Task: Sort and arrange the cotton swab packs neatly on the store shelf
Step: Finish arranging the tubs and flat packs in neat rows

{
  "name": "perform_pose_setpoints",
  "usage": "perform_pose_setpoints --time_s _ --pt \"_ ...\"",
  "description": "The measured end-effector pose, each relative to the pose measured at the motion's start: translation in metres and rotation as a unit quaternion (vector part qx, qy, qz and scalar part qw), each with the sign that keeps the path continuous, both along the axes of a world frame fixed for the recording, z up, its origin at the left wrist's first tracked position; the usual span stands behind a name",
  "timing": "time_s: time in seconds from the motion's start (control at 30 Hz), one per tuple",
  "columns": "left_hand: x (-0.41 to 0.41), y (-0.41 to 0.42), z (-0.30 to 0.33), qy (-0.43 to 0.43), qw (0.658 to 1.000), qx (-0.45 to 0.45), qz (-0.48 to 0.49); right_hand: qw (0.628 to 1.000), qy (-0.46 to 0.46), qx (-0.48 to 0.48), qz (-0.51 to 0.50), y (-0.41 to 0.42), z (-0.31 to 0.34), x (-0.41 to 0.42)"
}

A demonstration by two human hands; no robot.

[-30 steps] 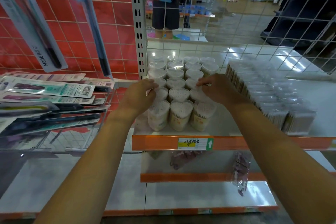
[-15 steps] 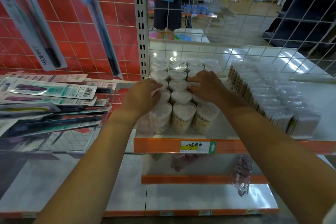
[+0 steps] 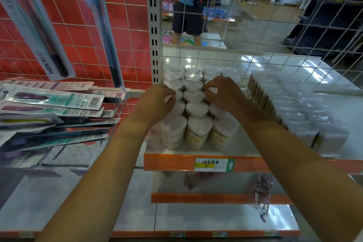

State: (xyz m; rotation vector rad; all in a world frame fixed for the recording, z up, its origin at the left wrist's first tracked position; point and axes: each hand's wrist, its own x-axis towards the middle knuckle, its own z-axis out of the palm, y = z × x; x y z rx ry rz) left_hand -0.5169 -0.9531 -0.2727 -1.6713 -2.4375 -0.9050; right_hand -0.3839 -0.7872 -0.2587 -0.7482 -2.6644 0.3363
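Several heart-shaped clear tubs of cotton swabs (image 3: 198,129) stand in three rows on the white shelf (image 3: 245,149), running from the orange front edge to the wire back. My left hand (image 3: 155,102) grips a tub in the left row, a few tubs back, with fingers curled over its lid. My right hand (image 3: 224,92) grips a tub in the right row at about the same depth, fingertips curled on its top. Both tubs are mostly hidden under my hands.
A long row of flat swab packs in clear wrap (image 3: 294,112) lies to the right. Toothbrush packs (image 3: 53,102) fill a wire rack on the left. A price tag (image 3: 214,164) sits on the orange rail. A person (image 3: 188,2) stands behind the wire grid.
Both hands slid slightly forward and inward over the tubs, fingers curling tighter on the lids. The view shifted a little closer to the shelf.
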Motion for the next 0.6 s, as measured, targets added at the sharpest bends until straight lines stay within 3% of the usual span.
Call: perform_pose_setpoints --time_s 0.2,0.4,0.6 --pt "-0.005 0.020 0.008 -0.014 0.999 -0.034 -0.010 0.999 0.028 -0.020 -0.034 -0.014 0.007 -0.033" --pt "-0.006 0.042 0.008 0.016 0.986 -0.162 0.022 0.998 -0.033 -0.021 -0.046 -0.017 0.001 -0.052" --pt "-0.009 0.044 0.005 0.036 0.987 -0.156 0.025 0.998 -0.046 -0.034 -0.032 -0.013 0.006 -0.048"
